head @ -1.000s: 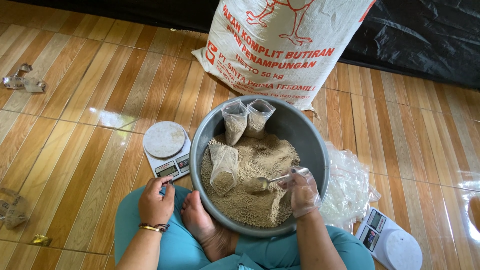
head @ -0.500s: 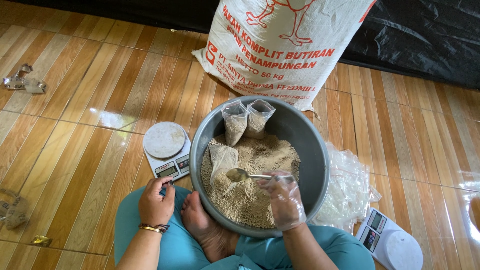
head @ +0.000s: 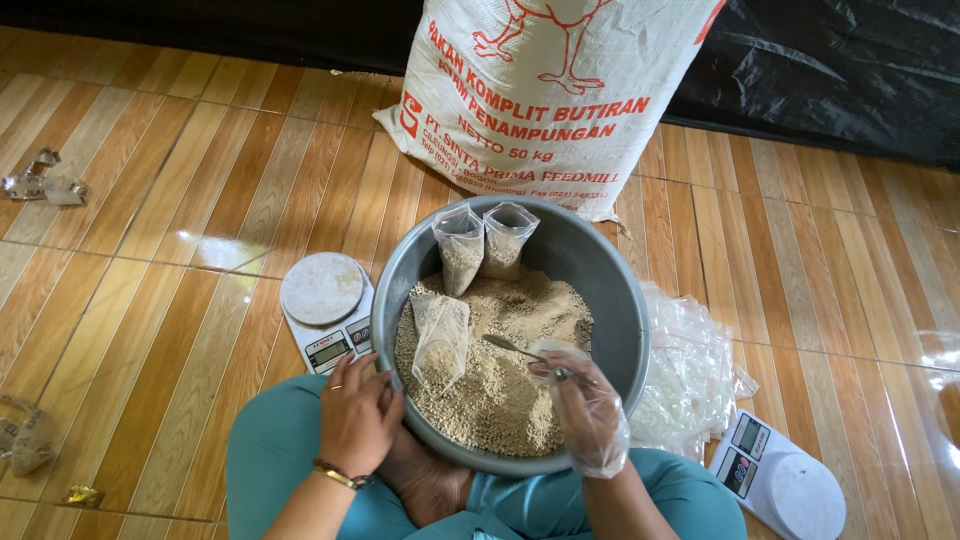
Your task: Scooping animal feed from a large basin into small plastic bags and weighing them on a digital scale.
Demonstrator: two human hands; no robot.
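Note:
A grey metal basin (head: 610, 290) sits in my lap, half full of tan feed pellets (head: 500, 390). My right hand (head: 585, 405), covered by a clear plastic glove, grips a metal spoon (head: 510, 347) whose bowl lies just above the pellets. My left hand (head: 358, 415) rests on the basin's near-left rim, empty. A small clear bag (head: 440, 340), partly filled, stands open in the pellets left of the spoon. Two filled clear bags (head: 480, 245) lean against the basin's far wall.
A white kitchen scale (head: 325, 305) lies on the wooden-look floor left of the basin, a second scale (head: 785, 485) at lower right. A pile of empty clear bags (head: 690, 370) lies right of the basin. A large white feed sack (head: 555, 90) stands behind.
My right hand has drawn the spoon from the right side of the pellets to the middle, close to the open bag. My left hand has shifted up to the basin's rim.

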